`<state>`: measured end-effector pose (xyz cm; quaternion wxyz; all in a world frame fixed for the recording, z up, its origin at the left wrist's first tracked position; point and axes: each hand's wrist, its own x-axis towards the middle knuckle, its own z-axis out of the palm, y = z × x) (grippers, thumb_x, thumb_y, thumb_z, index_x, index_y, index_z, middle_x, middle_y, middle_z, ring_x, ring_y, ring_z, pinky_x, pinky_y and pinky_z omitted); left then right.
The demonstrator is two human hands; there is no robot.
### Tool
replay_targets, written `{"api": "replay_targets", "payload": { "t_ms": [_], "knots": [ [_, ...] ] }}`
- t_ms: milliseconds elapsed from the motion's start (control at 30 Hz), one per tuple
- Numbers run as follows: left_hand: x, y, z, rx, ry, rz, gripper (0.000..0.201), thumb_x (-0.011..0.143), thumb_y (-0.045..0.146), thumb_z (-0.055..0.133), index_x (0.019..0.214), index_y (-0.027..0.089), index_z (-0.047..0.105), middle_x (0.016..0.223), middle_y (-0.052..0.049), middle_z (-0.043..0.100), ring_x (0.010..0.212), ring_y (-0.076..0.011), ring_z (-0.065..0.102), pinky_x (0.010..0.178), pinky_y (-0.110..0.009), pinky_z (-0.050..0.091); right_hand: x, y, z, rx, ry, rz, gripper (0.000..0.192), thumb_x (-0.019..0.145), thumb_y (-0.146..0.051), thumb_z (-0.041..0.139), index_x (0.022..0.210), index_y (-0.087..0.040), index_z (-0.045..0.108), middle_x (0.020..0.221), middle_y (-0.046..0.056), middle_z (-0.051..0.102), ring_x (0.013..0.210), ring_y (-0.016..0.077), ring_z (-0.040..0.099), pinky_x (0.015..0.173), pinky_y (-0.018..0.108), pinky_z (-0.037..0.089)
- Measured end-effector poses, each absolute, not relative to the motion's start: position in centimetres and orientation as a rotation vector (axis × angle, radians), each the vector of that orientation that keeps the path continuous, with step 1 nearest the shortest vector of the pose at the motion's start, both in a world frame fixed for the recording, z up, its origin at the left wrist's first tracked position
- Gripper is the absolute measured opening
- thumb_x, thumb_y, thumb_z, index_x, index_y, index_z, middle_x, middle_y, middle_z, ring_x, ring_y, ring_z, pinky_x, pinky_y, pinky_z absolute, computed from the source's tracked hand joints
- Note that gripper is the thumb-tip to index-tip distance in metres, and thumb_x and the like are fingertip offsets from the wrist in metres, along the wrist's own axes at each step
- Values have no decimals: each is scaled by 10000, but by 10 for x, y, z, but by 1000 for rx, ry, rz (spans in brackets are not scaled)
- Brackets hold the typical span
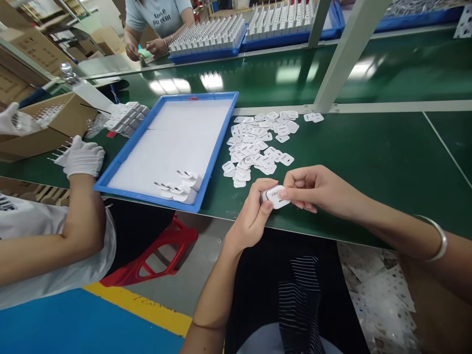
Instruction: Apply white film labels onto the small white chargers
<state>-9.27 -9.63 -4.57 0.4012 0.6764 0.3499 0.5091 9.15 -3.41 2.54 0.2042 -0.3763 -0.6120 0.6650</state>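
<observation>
My left hand (254,211) is closed around a small white plug charger (263,197) just above the front edge of the bench. A thin white cover plate (277,196), with rounded corners and dark print, lies against the charger's face. Thumb and fingers of my right hand (309,189) pinch the plate's right side. Just beyond my hands, many loose plates of the same kind (254,142) are heaped on the green bench. A few white chargers with metal pins (180,191) sit in the near right corner of the blue tray (212,169).
To the left, a co-worker's white-gloved hand (83,157) rests by a charger beside a cardboard box (79,115). A metal post (348,56) rises behind the heap. Across the bench, another person (157,24) works near full blue trays (210,55). A red stool (177,246) stands below.
</observation>
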Motion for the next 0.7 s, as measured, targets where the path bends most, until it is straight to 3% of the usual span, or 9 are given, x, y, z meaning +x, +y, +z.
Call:
{"api": "replay_targets", "payload": {
  "t_ms": [433,700],
  "knots": [
    [-94,-96,-42,1679,952,1224,312,1044,345,360,1326,244,450,1218,-87,513,1134,-201,488,922,-323,444,90,-38,23,-1038,-1945,1460,378,841,-416,732,631,-181,523,527,-59,433,488,66,338,458,238,251],
    [-93,-96,-44,1694,953,1210,317,1026,388,404,1308,243,399,1225,-96,477,1125,-217,485,925,-356,452,89,-40,19,-1029,-1981,1419,355,843,-368,734,636,-189,509,556,-50,437,508,78,340,468,259,238]
  ]
}}
